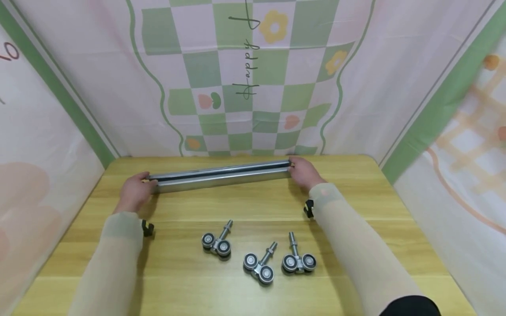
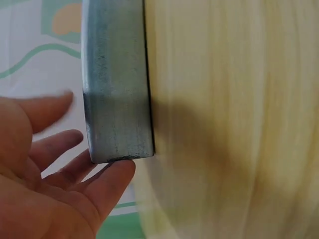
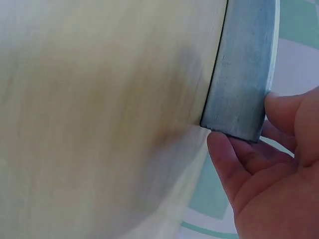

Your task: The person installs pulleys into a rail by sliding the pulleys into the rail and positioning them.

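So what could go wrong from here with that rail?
1. Left end slipping: the left hand has a fingertip against the end of the slotted metal channel rail, but its thumb stands clear of it.
2. If the rail slips, it might knock the three twin-wheel roller trolleys lying loose on the wood-grain table nearer the person.
3. The rail's left end looks dark and rough along its edge; it may nick that fingertip.

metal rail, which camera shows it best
The head view: it takes in nearly the whole rail, dark slot included. The left wrist view shows only one wall near the left end; the right wrist view, one wall near the right end.
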Demonstrator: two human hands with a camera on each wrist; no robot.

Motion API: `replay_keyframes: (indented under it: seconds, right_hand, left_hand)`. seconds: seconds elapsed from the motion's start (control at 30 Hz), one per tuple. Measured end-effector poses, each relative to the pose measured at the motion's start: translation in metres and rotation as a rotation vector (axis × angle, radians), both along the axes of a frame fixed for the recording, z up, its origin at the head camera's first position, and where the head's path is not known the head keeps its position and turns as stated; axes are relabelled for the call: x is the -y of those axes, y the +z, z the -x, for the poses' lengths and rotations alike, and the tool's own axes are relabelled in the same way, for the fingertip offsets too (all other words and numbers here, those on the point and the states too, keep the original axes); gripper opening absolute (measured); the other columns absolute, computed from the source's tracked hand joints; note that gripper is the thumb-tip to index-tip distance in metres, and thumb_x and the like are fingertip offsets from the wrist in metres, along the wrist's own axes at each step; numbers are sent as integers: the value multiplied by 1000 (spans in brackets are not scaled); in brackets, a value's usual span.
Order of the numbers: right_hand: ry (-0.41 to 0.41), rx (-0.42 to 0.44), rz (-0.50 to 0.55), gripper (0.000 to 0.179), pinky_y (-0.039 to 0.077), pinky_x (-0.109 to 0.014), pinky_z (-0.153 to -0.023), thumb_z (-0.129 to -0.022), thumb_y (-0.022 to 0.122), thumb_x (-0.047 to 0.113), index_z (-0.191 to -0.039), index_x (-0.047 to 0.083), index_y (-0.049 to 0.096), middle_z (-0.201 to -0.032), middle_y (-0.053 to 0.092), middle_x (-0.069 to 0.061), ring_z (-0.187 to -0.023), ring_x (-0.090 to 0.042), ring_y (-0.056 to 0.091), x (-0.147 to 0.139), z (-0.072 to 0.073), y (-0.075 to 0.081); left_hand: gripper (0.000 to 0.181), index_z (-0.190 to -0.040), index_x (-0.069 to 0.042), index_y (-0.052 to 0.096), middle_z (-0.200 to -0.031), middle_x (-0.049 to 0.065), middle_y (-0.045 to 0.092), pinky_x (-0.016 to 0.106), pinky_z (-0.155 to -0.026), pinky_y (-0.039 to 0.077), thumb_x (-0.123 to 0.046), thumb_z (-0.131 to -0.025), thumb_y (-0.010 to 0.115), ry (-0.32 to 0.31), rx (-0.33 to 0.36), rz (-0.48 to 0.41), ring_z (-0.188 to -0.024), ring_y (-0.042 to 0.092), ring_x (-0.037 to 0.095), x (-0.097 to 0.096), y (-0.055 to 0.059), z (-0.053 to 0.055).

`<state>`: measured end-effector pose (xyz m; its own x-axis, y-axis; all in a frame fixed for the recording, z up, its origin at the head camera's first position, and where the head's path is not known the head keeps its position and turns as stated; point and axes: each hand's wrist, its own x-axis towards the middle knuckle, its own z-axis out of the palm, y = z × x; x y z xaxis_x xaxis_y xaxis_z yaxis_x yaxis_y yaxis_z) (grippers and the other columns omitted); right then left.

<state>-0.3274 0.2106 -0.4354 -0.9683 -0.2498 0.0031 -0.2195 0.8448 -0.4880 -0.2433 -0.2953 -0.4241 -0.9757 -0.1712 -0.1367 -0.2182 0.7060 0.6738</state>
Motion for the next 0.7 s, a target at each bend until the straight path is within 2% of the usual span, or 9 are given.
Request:
replay_keyframes:
  seconds: [0.1,0.2,0.33,0.43,0.53,0.7]
  right_hand:
    - [21,9,-48,47,24,-53,-115,-104,47,9,-145,-12,39,-150,38,-28,-138,-44,33,2,0,2]
    - [46,6,-90,44,28,-53,-113,-104,47,8,-142,-14,42,-146,42,-31,-135,-46,38,3,1,3]
    - [49,31,-93,44,36,-56,-108,-102,52,12,-137,-14,47,-137,50,-32,-127,-46,46,4,1,3]
    - [34,50,-100,50,35,-56,-108,-101,57,18,-138,-13,46,-137,50,-32,-128,-46,45,5,1,2]
    - [18,48,-115,57,30,-55,-111,-100,59,20,-142,-14,40,-142,44,-34,-133,-47,40,7,2,1]
    - [0,46,-115,58,29,-55,-112,-101,59,19,-143,-15,39,-143,42,-34,-134,-48,38,8,0,3]
  left_hand:
    - [71,-150,8,33,-152,34,28,63,-111,22,-39,-101,55,-46,13,56,-137,25,53,-1,-1,3]
    - [71,-147,12,35,-148,40,26,64,-110,21,-37,-100,58,-89,3,114,-135,25,57,-1,-3,5]
    - [68,-143,15,36,-146,42,26,66,-110,21,-33,-100,58,-115,1,176,-133,26,58,-2,-4,7]
    - [67,-143,16,37,-150,39,24,66,-111,19,-32,-101,58,-124,10,192,-136,23,57,-2,-4,9]
    - [66,-142,17,36,-152,37,23,65,-111,18,-31,-101,57,-143,15,205,-137,22,57,-4,-2,11]
    - [65,-140,19,38,-150,38,27,64,-111,21,-30,-102,57,-161,23,230,-135,26,57,-5,0,13]
